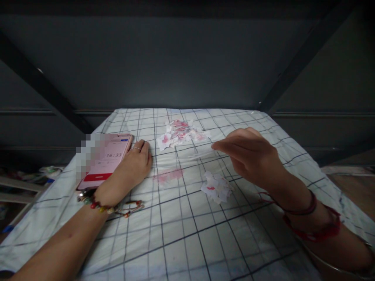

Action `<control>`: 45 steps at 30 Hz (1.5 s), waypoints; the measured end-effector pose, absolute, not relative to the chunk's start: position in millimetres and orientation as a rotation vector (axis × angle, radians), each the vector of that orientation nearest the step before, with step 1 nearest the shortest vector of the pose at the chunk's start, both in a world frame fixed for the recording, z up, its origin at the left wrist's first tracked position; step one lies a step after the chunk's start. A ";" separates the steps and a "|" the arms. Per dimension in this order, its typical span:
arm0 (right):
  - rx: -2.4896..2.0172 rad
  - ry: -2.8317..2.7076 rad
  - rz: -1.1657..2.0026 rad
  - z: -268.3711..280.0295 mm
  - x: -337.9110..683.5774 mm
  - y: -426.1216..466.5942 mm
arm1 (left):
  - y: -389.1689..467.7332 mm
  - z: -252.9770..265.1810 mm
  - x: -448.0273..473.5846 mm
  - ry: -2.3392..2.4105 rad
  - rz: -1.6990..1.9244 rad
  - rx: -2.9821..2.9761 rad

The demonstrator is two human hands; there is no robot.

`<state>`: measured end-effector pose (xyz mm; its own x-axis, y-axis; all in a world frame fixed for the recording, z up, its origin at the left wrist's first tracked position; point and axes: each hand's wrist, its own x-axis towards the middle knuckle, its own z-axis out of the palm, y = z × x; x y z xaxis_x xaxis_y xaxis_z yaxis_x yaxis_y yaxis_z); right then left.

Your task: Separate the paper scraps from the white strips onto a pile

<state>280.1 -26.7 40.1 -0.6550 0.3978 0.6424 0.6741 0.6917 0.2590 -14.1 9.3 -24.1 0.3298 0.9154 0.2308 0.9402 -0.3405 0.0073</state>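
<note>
My left hand lies on the checked cloth, against the right edge of a pink phone. Its fingers rest loosely on the cloth and hold nothing. Above the cloth, my right hand is closed in a pinch, thumb and fingertips pointing left. A pale, blurred paper scrap shows at those fingertips. Beyond the hands lies a wide heap of torn paper scraps, white with pink and red marks. A smaller pile of white scraps sits below my right hand, one bearing a red mark.
A white cloth with dark grid lines covers the table. There is a pinkish stain on it between the hands. A dark grey panel rises behind the table's far edge. A pale rail stands at the left.
</note>
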 end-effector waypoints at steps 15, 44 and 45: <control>-0.819 -2.261 -0.834 34.0 275.7 -20.0 | 8.4 -25.1 -13.0 -1.677 -0.314 -2.434; -0.760 -2.195 -0.711 37.3 271.4 -25.2 | 7.0 -22.8 -10.5 -1.680 -0.246 -2.421; -0.761 -2.170 -0.721 36.5 271.0 -24.7 | 7.2 -23.1 -10.7 -1.679 -0.241 -2.415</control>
